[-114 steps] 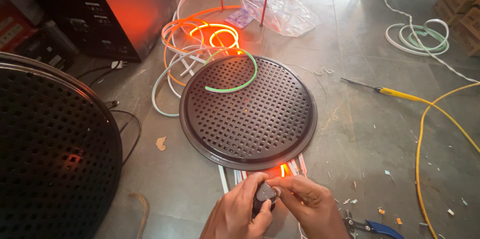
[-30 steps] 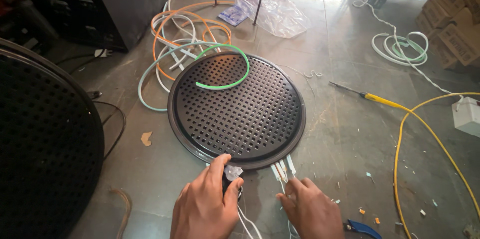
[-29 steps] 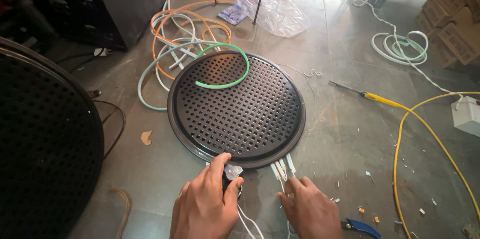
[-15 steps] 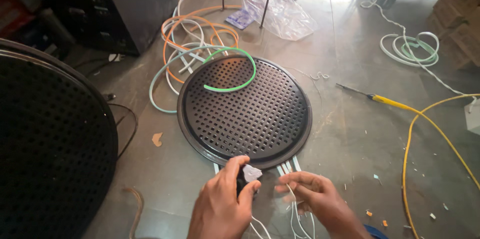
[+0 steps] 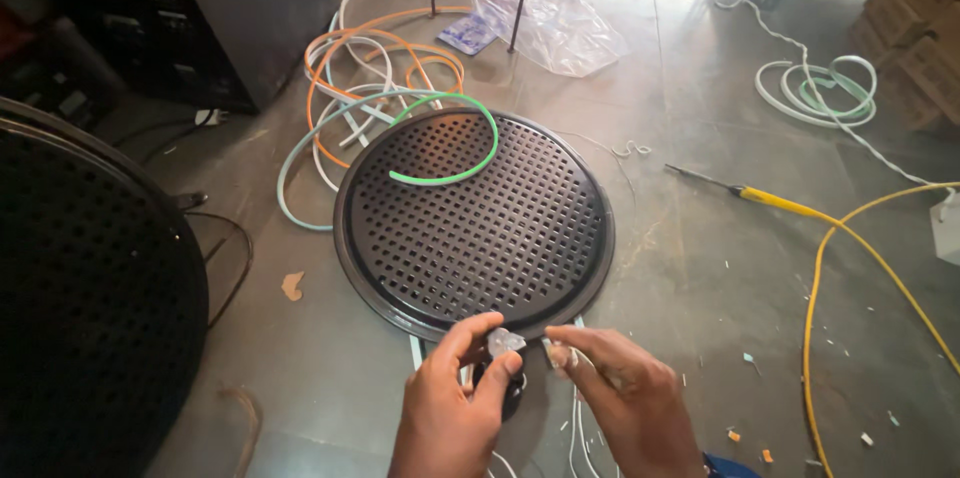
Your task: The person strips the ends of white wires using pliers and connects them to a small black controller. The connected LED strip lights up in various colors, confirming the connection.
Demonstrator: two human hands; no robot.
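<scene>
My left hand (image 5: 455, 403) pinches a small clear plastic connector (image 5: 504, 342) between thumb and forefinger, with a small dark round piece (image 5: 508, 385) under the fingers. My right hand (image 5: 625, 400) pinches the end of a thin white strip (image 5: 575, 418) just to the right of the connector, the fingertips nearly touching. Both hands hover over the floor at the near edge of a round black perforated disc (image 5: 475, 223). A green flexible strip (image 5: 450, 143) curls across the disc's far part.
A second, larger black perforated disc (image 5: 85, 288) fills the left. Orange and white flexible strips (image 5: 375, 68) lie coiled behind the disc. A yellow-handled screwdriver (image 5: 760, 195), a yellow cable (image 5: 850, 278), a white coil (image 5: 820, 88), a clear plastic bag (image 5: 550, 23) and a dark cabinet (image 5: 230, 8) surround it.
The orange strips glowed earlier and are now unlit. My hands parted, then came back together, with the left lifting the clear connector toward the right hand's strip end.
</scene>
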